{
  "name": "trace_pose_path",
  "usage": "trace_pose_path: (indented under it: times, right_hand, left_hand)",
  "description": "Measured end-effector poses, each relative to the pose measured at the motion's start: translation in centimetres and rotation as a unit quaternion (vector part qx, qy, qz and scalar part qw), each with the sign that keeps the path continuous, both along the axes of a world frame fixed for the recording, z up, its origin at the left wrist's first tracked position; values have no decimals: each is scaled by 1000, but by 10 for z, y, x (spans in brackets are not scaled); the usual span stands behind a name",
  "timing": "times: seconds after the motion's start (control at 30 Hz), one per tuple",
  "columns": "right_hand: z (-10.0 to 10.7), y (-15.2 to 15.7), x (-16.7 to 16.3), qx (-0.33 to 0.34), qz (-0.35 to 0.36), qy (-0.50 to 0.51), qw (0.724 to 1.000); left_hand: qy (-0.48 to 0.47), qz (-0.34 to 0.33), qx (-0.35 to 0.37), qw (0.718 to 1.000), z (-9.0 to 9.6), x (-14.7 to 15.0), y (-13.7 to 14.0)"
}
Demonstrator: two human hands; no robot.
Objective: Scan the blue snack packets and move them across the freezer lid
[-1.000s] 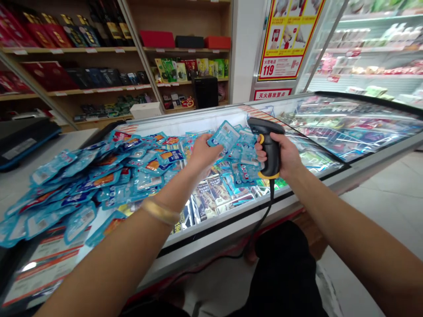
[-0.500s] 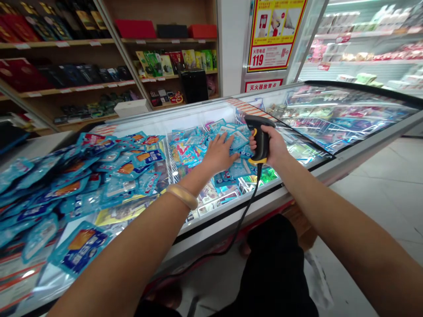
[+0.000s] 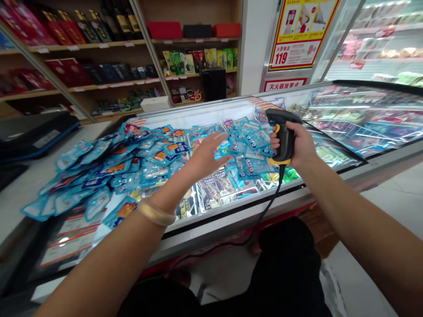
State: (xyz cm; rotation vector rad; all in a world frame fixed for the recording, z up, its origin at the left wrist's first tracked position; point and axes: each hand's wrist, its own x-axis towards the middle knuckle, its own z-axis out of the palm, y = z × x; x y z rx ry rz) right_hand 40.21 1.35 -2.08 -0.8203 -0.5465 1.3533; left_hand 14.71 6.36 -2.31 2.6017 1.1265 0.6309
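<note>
My right hand (image 3: 302,147) is wrapped round a black and yellow barcode scanner (image 3: 284,138), whose dark cable hangs down past the freezer edge. With fingers stretched and nothing in them, my left hand (image 3: 209,154) hovers over the glass-topped chest freezer (image 3: 231,204). Just right of that hand lies a spread of blue snack packets (image 3: 253,143), some showing their pale backs. A larger heap of blue packets (image 3: 122,163) covers the left part of the freezer top. One packet (image 3: 124,211) near my left wrist is partly hidden by my forearm.
Wooden shelves (image 3: 109,86) with boxes and bottles stand behind the freezer. A white box (image 3: 155,104) sits beyond its far edge. At the left is a counter (image 3: 23,185) with a dark device. A red and yellow fire notice (image 3: 300,35) hangs on the pillar.
My left hand has lifted off the right-hand packets and drawn back leftward. The scanner stays in my right hand. The view has turned left, showing more of the counter.
</note>
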Motion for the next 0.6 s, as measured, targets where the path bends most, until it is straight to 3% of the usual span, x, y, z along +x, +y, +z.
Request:
trace_pose_path:
  times: [0.17, 0.33, 0.47, 0.6]
  right_hand:
    - [-3, -19, -46, -2, 65, -27, 998]
    - [-15, -39, -102, -40, 153, -33, 987]
    - [-22, -52, -133, -75, 216, -24, 973]
    - [-26, -61, -148, -93, 267, -26, 959]
  left_hand:
    - [-40, 60, 19, 997, 10, -92, -28]
    - [-73, 175, -13, 982, -5, -167, -69]
    - [-44, 186, -5, 982, -26, -194, -99]
    - [-4, 176, -2, 984, -40, -202, -118]
